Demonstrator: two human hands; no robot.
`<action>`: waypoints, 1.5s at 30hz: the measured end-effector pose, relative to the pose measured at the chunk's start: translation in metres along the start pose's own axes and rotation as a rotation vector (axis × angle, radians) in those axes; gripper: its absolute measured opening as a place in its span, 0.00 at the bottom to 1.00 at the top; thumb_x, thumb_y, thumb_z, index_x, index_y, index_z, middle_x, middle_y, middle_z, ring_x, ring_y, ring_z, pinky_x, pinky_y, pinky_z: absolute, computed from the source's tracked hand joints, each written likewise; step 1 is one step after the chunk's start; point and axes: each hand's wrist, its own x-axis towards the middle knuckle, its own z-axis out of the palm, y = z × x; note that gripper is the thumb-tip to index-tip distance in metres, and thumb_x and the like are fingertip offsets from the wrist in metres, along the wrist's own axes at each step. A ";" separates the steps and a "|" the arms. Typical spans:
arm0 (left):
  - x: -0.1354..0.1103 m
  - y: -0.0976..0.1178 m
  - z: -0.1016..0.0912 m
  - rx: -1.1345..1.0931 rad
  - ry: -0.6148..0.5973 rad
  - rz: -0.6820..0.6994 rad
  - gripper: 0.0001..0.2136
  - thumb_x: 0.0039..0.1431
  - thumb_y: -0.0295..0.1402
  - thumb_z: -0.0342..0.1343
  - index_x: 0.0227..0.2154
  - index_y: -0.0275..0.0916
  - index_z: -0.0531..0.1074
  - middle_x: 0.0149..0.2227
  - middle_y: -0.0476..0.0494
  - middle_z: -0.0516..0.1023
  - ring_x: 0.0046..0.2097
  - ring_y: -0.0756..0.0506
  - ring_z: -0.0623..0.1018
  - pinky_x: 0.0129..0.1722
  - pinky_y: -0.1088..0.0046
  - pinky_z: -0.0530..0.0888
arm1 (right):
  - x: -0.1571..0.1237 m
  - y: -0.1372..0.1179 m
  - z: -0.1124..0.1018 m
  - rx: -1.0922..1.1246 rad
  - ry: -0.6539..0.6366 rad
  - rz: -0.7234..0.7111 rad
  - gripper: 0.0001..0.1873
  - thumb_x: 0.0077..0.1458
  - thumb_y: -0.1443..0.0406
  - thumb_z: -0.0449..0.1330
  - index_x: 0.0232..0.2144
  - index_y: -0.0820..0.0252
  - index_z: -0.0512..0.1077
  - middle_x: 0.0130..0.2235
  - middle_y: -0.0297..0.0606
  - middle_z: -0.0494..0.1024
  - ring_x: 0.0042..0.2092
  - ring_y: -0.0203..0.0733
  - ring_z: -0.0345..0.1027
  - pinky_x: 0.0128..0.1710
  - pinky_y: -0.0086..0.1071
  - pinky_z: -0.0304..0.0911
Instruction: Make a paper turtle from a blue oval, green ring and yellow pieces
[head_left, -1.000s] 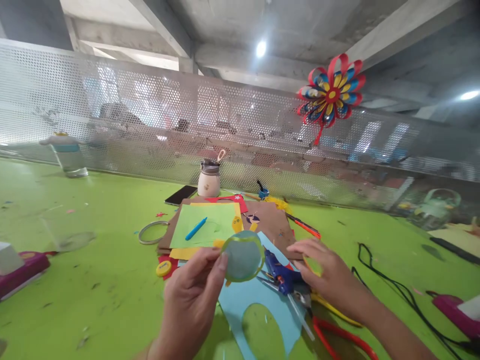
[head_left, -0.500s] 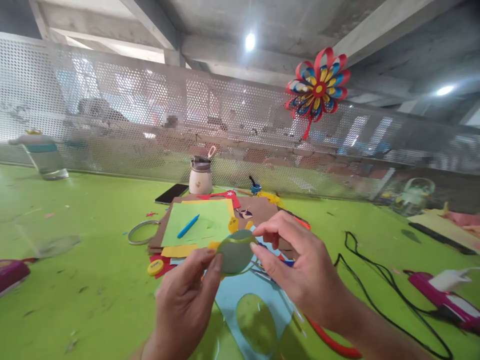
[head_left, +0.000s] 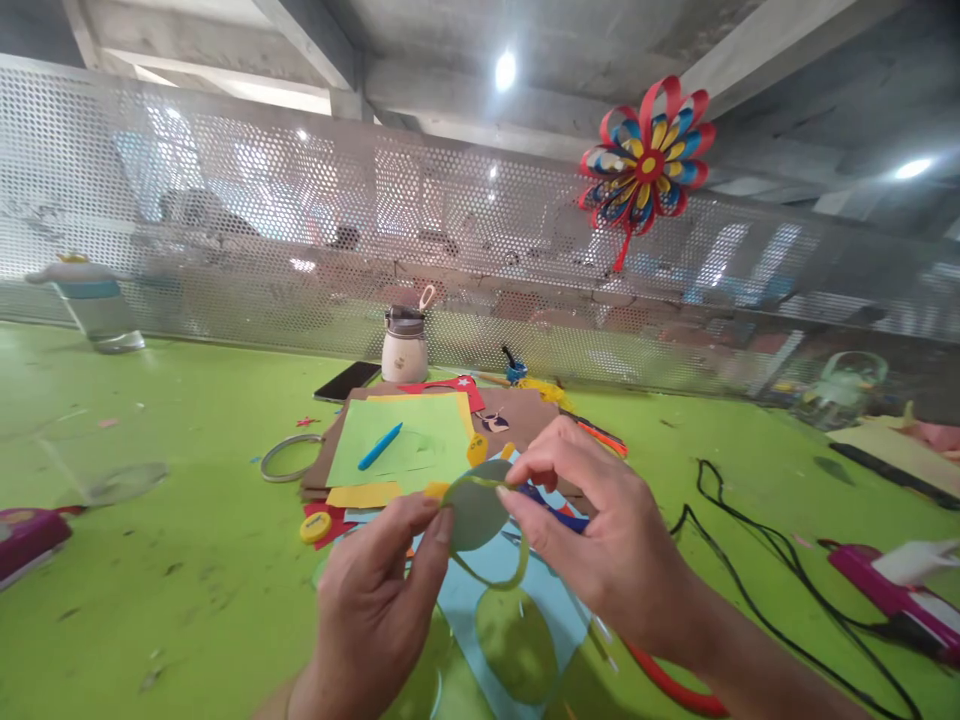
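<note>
Left hand [head_left: 379,595]: thumb and fingers closed narrowly on the left rim of 1 disc [head_left: 478,518]. Right hand [head_left: 600,545]: thumb and fingertip pinch 1 green strip [head_left: 491,584] at its upper right; whether they also touch the disc, cannot tell. Strip runs along the disc's upper rim and loops below it, apart from the lower rim. Both sit above the table [head_left: 225,610], well in from its far edge, over a blue sheet [head_left: 463,612]. Judged handling: disc light, thin, probably card, easily creased; strip soft, springy, liable to twist or tear. Best hold: light pinch at the rim.
</note>
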 end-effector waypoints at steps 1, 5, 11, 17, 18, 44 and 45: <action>0.000 0.001 0.000 0.001 -0.002 -0.006 0.08 0.58 0.21 0.55 0.33 0.43 0.70 0.27 0.57 0.73 0.25 0.55 0.71 0.26 0.84 0.68 | 0.000 0.000 0.000 0.011 0.001 0.005 0.04 0.56 0.72 0.59 0.31 0.60 0.69 0.32 0.34 0.67 0.37 0.39 0.63 0.37 0.36 0.61; 0.002 0.004 -0.001 -0.002 0.009 -0.030 0.08 0.57 0.22 0.55 0.31 0.43 0.70 0.26 0.58 0.72 0.23 0.55 0.70 0.24 0.85 0.68 | 0.003 0.000 0.001 0.050 0.007 0.044 0.05 0.56 0.72 0.58 0.28 0.60 0.69 0.30 0.34 0.67 0.35 0.39 0.62 0.34 0.35 0.60; 0.005 0.008 -0.003 -0.049 0.000 -0.041 0.08 0.56 0.22 0.56 0.31 0.44 0.71 0.25 0.59 0.73 0.23 0.56 0.70 0.25 0.86 0.68 | 0.005 0.001 0.002 0.071 -0.014 0.133 0.05 0.56 0.69 0.58 0.27 0.60 0.69 0.30 0.35 0.67 0.33 0.39 0.63 0.32 0.36 0.61; 0.007 0.010 -0.004 -0.035 -0.016 -0.058 0.06 0.55 0.24 0.57 0.27 0.41 0.71 0.22 0.57 0.73 0.21 0.55 0.70 0.24 0.83 0.68 | 0.005 0.001 0.003 0.005 0.025 0.124 0.03 0.55 0.69 0.59 0.28 0.59 0.69 0.30 0.33 0.68 0.32 0.38 0.62 0.30 0.35 0.60; 0.007 0.010 -0.004 -0.032 -0.015 -0.061 0.06 0.55 0.24 0.57 0.27 0.41 0.71 0.22 0.57 0.73 0.21 0.55 0.70 0.24 0.83 0.68 | 0.005 0.001 0.003 0.008 0.025 0.128 0.03 0.54 0.69 0.58 0.28 0.59 0.69 0.30 0.33 0.68 0.32 0.38 0.62 0.31 0.35 0.60; 0.011 0.007 0.000 -0.424 -0.110 -0.447 0.06 0.56 0.31 0.58 0.25 0.39 0.74 0.21 0.52 0.70 0.23 0.52 0.66 0.21 0.80 0.66 | 0.003 0.002 0.019 0.171 0.012 0.357 0.33 0.49 0.61 0.63 0.56 0.57 0.60 0.46 0.44 0.71 0.47 0.49 0.66 0.48 0.49 0.63; 0.011 0.008 0.000 -0.421 -0.113 -0.455 0.06 0.56 0.31 0.58 0.25 0.39 0.74 0.21 0.52 0.71 0.23 0.52 0.66 0.21 0.80 0.66 | 0.005 0.001 0.020 0.157 0.016 0.349 0.33 0.49 0.61 0.64 0.56 0.57 0.61 0.45 0.44 0.71 0.47 0.49 0.66 0.49 0.49 0.63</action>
